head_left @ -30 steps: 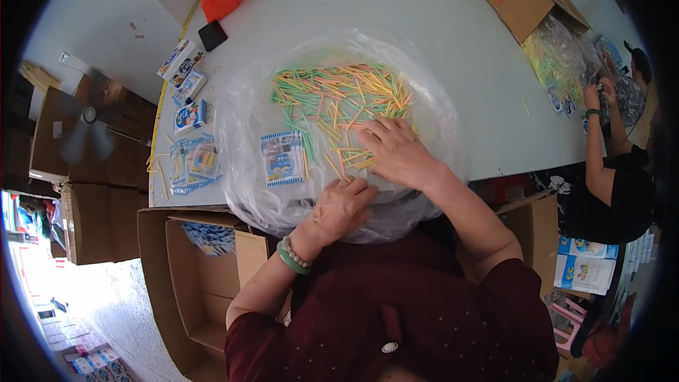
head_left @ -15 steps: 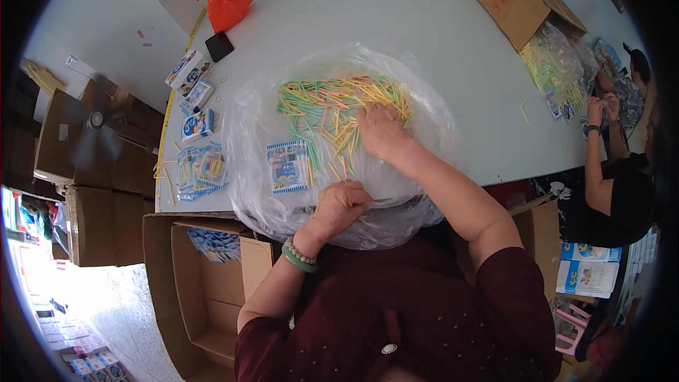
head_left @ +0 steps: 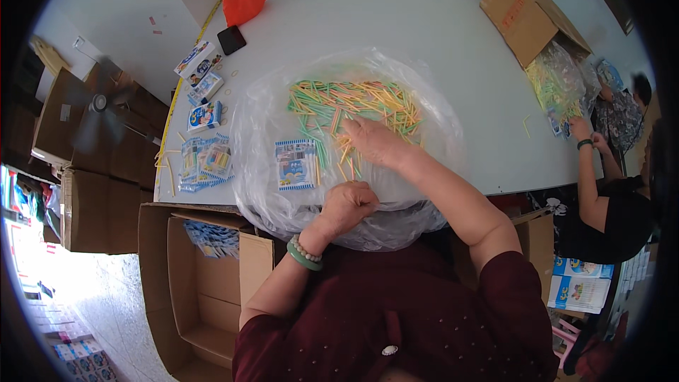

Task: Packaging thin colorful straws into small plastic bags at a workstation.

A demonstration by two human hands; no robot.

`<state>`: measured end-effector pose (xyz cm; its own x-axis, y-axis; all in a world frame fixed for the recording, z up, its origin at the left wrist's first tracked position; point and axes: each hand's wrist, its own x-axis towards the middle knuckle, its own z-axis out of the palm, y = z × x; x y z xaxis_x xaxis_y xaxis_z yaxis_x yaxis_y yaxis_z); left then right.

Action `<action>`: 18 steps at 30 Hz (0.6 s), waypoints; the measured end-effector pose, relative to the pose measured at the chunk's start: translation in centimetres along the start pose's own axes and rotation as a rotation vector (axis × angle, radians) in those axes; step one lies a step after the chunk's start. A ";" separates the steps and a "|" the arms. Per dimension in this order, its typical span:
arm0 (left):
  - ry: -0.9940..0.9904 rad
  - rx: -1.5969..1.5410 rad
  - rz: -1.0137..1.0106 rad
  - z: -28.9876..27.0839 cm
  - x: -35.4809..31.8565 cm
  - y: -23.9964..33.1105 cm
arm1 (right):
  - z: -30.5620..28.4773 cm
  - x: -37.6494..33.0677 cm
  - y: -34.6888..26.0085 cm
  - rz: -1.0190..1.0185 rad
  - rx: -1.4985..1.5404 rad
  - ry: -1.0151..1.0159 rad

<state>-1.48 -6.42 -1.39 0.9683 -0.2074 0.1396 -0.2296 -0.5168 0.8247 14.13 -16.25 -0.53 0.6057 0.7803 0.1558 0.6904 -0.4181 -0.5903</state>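
A loose heap of thin pastel sticks (head_left: 382, 95), in green, pink, yellow and orange, lies on a crumpled clear plastic bag (head_left: 258, 110) spread over the table. My right hand (head_left: 376, 143) is at the heap's near edge, its fingers drawn together on a few coloured sticks. Just below it, my left hand (head_left: 349, 206) stays closed by the bag's near side, its curled fingers hiding whatever is in them. A few sticks point toward its fingertips. To the left of both hands, a blue-and-white packet (head_left: 296, 164) lies flat on the bag.
Several filled packets (head_left: 205, 161) and small boxes (head_left: 204, 117) line the table's left side, near a black phone (head_left: 231, 40) and a red bag (head_left: 244, 1). An open carton (head_left: 205, 290) stands below. At right, another person (head_left: 601, 184) works beside a tipped carton (head_left: 527, 18).
My right hand has moved left from the yellow sticks toward the middle of the heap. My left hand stays nearly in place, closed. The whole view has shifted slightly.
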 end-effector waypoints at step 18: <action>0.111 -0.022 -0.038 0.3 0.1 1.1 | 3.1 0.3 -3.0 0.377 -0.407 0.171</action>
<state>-1.69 -7.28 -0.60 0.9815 -0.0937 0.1671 -0.1915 -0.5039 0.8422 11.05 -13.31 -1.15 0.8714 0.4703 0.1397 0.4903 -0.8242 -0.2835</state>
